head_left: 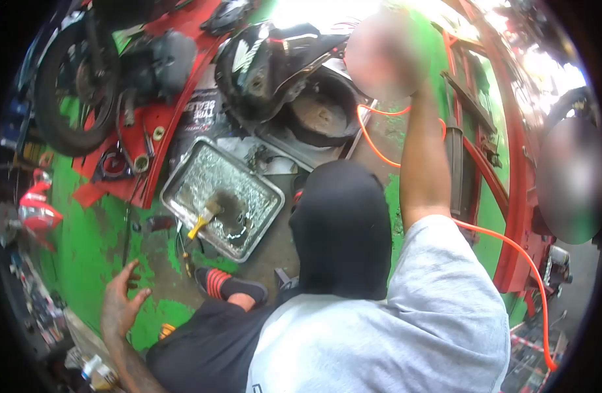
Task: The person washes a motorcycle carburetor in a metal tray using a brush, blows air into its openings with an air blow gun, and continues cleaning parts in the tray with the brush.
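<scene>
My left hand [124, 301] hangs at the lower left above the green floor, fingers apart and holding nothing. My right arm [426, 154] stretches forward past my black-clad knee. A blur covers my right hand [384, 56], so its fingers and anything in them are hidden. Close by are an orange hose [373, 145] and black motorcycle bodywork [255, 75] with a white wing mark. Below that sits a round black basin [324, 118], brownish inside. In front of my feet lies a metal tray [265, 229] with wet, shiny contents. A yellow-handled paintbrush [201, 221] rests in it.
A motorcycle wheel [45, 111] and engine [173, 59] are at the upper left by a red metal platform [196, 85]. Red metal framework [513, 170] runs along the right, with the hose trailing beside it. My sandal [232, 286] is near the tray.
</scene>
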A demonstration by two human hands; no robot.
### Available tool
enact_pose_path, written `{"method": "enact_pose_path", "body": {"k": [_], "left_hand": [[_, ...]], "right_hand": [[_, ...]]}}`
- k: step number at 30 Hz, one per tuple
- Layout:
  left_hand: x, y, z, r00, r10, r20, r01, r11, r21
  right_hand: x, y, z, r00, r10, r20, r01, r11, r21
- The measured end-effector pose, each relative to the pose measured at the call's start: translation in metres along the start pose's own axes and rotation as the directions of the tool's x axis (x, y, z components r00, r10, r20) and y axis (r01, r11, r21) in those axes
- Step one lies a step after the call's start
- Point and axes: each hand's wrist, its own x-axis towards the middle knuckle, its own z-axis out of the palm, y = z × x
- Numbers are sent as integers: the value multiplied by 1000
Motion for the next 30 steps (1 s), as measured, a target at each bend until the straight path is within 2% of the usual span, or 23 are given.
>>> {"method": "enact_pose_path", "body": {"k": [1, 2, 3, 4, 5, 6, 8, 10, 11, 13, 14, 15, 16, 18, 20, 21, 23, 24, 26, 27, 29, 30], "left_hand": [[6, -6, -1, 1000, -9, -14, 11, 995, 103], [12, -13, -1, 1000, 7, -14, -5, 993, 117], [19, -16, -4, 1000, 24, -7, -21, 970, 243], [28, -18, -4, 999, 36, -6, -31, 933, 357], [37, -10, -6, 999, 43, 5, -42, 930, 366], [44, 0, -13, 999, 21, 35, -33, 920, 389], [64, 16, -25, 999, 5, 52, -26, 909, 417], [88, 26, -33, 991, -93, 93, 46, 908, 415], [99, 30, -35, 991, -93, 98, 43, 905, 423], [121, 34, -41, 978, -160, 137, 81, 887, 455], [132, 27, -42, 976, -165, 141, 83, 884, 460], [146, 14, -41, 976, -164, 146, 86, 897, 434], [158, 5, -38, 976, -163, 145, 91, 909, 407], [177, -3, -32, 969, -185, 163, 102, 903, 418], [191, 8, -28, 965, -213, 154, 136, 906, 402], [196, 4, -26, 963, -225, 149, 147, 901, 408], [200, -8, -24, 929, -254, 269, 113, 887, 449], [204, 13, -26, 875, -382, 298, 234, 872, 429], [203, 2, -26, 851, -441, 285, 288, 846, 448], [202, -9, -26, 829, -480, 286, 321, 828, 459], [197, -27, -31, 817, -484, 312, 313, 828, 465], [195, -32, -29, 884, -337, 325, 210, 906, 368]], "right_hand": [[-8, -3, 55, 972, 233, 39, -232, 972, -33], [-25, 7, 67, 998, -66, -11, 63, 985, -161], [-22, 3, 82, 970, 240, -30, -204, 879, 431], [-10, 7, 90, 869, 493, 49, -381, 601, 703], [-3, 16, 97, 712, 670, 211, -458, 215, 863], [2, 32, 108, 696, 683, 220, -473, 206, 857], [37, 70, 125, 605, 790, -99, -369, 389, 844], [71, 126, 139, 493, 843, -217, -424, 450, 786], [81, 154, 144, 487, 847, -213, -432, 445, 784], [96, 207, 153, 627, 774, -86, -564, 527, 635], [97, 227, 163, 626, 776, -78, -570, 523, 634], [97, 244, 176, 748, 662, 50, -625, 677, 389], [100, 255, 189, 810, 546, 216, -578, 805, 133], [87, 267, 222, 797, 475, 375, -488, 871, -66], [82, 258, 238, 710, 503, 493, -487, 856, -174], [85, 263, 255, 709, 496, 501, -486, 859, -164], [83, 275, 289, 647, 524, 553, -488, 843, -227], [81, 282, 310, 647, 511, 566, -485, 848, -211], [75, 296, 351, 667, 540, 514, -443, 842, -309], [67, 311, 374, 666, 536, 518, -448, 843, -296], [56, 331, 412, 649, 551, 524, -432, 834, -343], [61, 310, 399, 654, 548, 521, -434, 836, -335]]}}
